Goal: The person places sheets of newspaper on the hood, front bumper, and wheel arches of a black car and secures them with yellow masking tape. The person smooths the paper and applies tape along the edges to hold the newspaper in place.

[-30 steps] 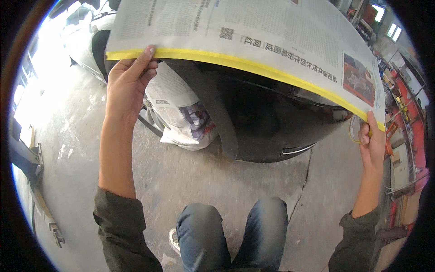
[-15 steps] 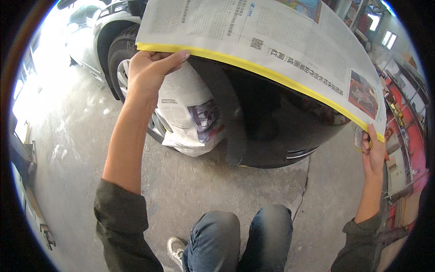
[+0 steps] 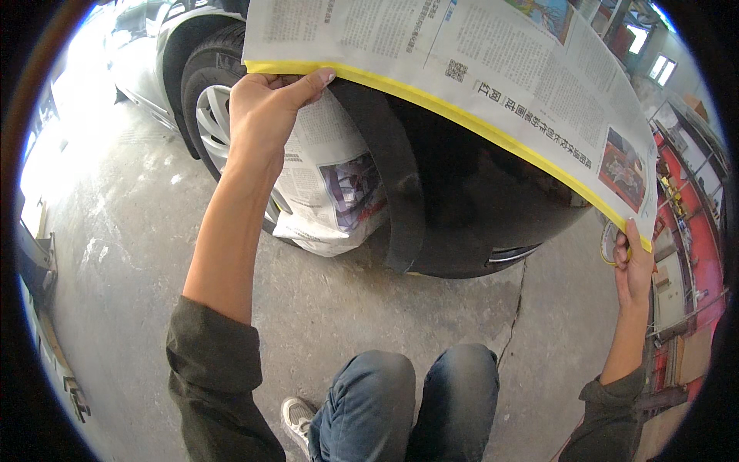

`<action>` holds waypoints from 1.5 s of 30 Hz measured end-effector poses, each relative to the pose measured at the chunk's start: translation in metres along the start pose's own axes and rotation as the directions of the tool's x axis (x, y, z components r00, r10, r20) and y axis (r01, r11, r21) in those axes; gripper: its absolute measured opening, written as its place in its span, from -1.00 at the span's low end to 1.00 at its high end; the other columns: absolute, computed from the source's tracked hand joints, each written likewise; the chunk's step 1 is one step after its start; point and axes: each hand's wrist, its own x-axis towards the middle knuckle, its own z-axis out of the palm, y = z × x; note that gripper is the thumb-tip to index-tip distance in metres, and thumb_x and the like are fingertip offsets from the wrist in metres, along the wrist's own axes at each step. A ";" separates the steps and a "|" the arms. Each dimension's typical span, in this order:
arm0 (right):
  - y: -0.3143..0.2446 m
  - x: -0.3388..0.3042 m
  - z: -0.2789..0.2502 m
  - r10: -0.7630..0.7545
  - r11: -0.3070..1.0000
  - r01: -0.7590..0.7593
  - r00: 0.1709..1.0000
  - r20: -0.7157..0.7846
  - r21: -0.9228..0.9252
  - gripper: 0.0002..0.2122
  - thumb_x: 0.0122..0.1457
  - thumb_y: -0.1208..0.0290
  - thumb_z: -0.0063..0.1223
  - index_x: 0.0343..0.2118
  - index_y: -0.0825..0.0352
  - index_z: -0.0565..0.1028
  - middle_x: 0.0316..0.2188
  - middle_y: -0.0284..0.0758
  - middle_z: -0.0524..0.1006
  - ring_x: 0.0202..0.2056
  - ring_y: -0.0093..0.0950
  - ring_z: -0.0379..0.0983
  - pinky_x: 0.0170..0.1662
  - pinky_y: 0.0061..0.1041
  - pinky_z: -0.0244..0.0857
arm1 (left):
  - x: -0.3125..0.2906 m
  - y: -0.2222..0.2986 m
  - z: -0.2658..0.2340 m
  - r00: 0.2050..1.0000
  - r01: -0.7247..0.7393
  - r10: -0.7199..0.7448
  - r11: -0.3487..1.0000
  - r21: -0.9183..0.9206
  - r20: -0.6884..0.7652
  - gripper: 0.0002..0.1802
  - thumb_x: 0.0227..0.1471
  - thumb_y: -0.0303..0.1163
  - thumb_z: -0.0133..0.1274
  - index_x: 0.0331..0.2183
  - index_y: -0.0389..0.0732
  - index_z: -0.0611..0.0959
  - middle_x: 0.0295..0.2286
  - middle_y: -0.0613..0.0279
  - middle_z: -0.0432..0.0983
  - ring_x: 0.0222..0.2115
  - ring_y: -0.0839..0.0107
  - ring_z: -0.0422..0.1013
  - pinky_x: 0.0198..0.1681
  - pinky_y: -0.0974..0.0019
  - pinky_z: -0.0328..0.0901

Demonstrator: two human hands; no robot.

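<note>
A large newspaper sheet (image 3: 431, 58) is stretched between my hands over the top of a black car bumper (image 3: 469, 185). Yellow masking tape (image 3: 462, 117) runs along its lower edge. My left hand (image 3: 269, 100) pinches the taped edge near the left corner, thumb on top. At the right corner, my right hand (image 3: 633, 254) grips the sheet's edge, with a tape roll (image 3: 610, 243) hanging at its fingers. More newspaper (image 3: 327, 181) covers the wheel-arch area below my left hand, beside the bumper.
A car wheel (image 3: 212, 115) and a light-coloured car body (image 3: 138, 69) are at the upper left. Red shelving (image 3: 697, 223) with various items lines the right side. My jeans-clad knees (image 3: 377, 393) are bent over the grey concrete floor (image 3: 154, 254).
My left hand has shifted slightly right and up with its corner of the newspaper. The right corner sits a little lower. Both hands keep their grip.
</note>
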 end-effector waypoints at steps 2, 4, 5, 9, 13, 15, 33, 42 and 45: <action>0.000 0.000 0.000 -0.003 1.000 0.003 1.000 0.003 0.005 -0.85 0.35 0.31 0.11 -0.26 0.28 0.48 -0.53 -0.49 0.44 -0.65 -0.80 0.18 -0.63 -0.75 -0.04 | 0.000 -0.001 0.001 1.000 0.013 -0.013 1.000 -0.021 0.003 -0.59 -0.02 -0.48 0.36 -0.13 -0.45 0.64 -0.25 0.09 0.64 -0.24 0.43 0.54 -0.03 0.38 0.41; 0.001 0.000 0.000 0.023 1.000 -0.023 1.000 -0.020 -0.004 -0.85 0.34 0.31 0.11 -0.26 0.28 0.48 -0.53 -0.49 0.44 -0.65 -0.80 0.18 -0.63 -0.75 -0.04 | 0.000 -0.003 0.002 1.000 0.021 -0.021 0.999 -0.040 0.003 -0.59 -0.02 -0.48 0.36 -0.13 -0.45 0.64 -0.24 0.08 0.64 -0.24 0.42 0.54 -0.01 0.37 0.40; 0.002 0.000 0.000 -0.002 1.000 0.002 1.000 0.004 0.000 -0.85 0.35 0.31 0.11 -0.26 0.28 0.48 -0.53 -0.49 0.44 -0.65 -0.80 0.17 -0.63 -0.75 -0.04 | 0.000 -0.005 0.002 1.000 0.028 -0.028 0.999 -0.046 0.001 -0.59 -0.02 -0.48 0.37 -0.13 -0.45 0.64 -0.24 0.08 0.64 -0.24 0.42 0.54 -0.01 0.36 0.40; 0.005 0.000 0.001 -0.009 1.000 0.009 1.000 -0.003 -0.013 -0.84 0.35 0.30 0.10 -0.28 0.27 0.47 -0.53 -0.49 0.43 -0.65 -0.80 0.17 -0.63 -0.74 -0.05 | 0.003 -0.011 0.002 1.000 0.014 -0.014 0.999 -0.037 -0.001 -0.58 -0.02 -0.46 0.36 -0.12 -0.46 0.65 -0.24 0.06 0.64 -0.23 0.41 0.54 0.01 0.35 0.39; 0.008 0.000 0.002 -0.025 0.999 0.025 1.000 0.001 -0.022 -0.85 0.33 0.29 0.14 -0.27 0.25 0.47 -0.52 -0.50 0.44 -0.65 -0.79 0.21 -0.64 -0.75 -0.04 | 0.002 -0.014 0.002 0.999 0.035 -0.035 0.999 -0.022 -0.005 -0.55 -0.03 -0.43 0.38 -0.12 -0.47 0.65 -0.24 0.06 0.64 -0.22 0.38 0.55 0.03 0.35 0.38; 0.009 0.001 0.002 -0.023 0.999 0.024 1.000 0.004 -0.023 -0.85 0.33 0.30 0.13 -0.27 0.25 0.47 -0.52 -0.50 0.44 -0.64 -0.79 0.22 -0.64 -0.75 -0.04 | 0.001 -0.014 0.002 0.999 0.039 -0.039 0.999 -0.008 -0.016 -0.54 -0.04 -0.42 0.38 -0.12 -0.47 0.65 -0.24 0.06 0.64 -0.21 0.37 0.55 0.03 0.34 0.38; 0.023 0.020 0.009 -0.054 0.991 0.047 0.997 -0.050 -0.127 -0.82 0.28 0.26 0.21 -0.33 0.25 0.53 -0.53 -0.52 0.47 -0.62 -0.82 0.23 -0.61 -0.76 -0.03 | 0.006 -0.034 -0.017 0.966 0.031 -0.040 0.999 -0.037 -0.254 -0.59 0.18 -0.30 0.23 -0.11 -0.48 0.60 -0.32 0.15 0.57 -0.33 0.50 0.50 -0.15 0.46 0.48; 0.021 0.027 0.004 -0.121 0.984 0.116 0.992 -0.034 -0.132 -0.80 0.23 0.25 0.27 -0.33 0.26 0.54 -0.54 -0.51 0.50 -0.63 -0.81 0.23 -0.63 -0.74 -0.02 | -0.039 -0.027 0.012 0.858 -0.466 0.514 0.785 0.408 -0.009 -0.82 0.07 -0.44 0.30 -0.25 -0.27 0.74 -0.37 0.28 0.64 -0.40 0.61 0.52 -0.33 0.52 0.43; 0.018 0.027 0.005 -0.130 0.984 0.126 0.991 -0.023 -0.126 -0.80 0.23 0.24 0.27 -0.33 0.26 0.55 -0.54 -0.51 0.50 -0.63 -0.80 0.23 -0.63 -0.74 -0.02 | -0.033 -0.019 0.015 0.756 -0.600 0.642 0.603 0.526 0.126 -0.81 0.07 -0.48 0.28 -0.22 -0.25 0.75 -0.33 0.24 0.66 -0.34 0.51 0.55 -0.27 0.44 0.46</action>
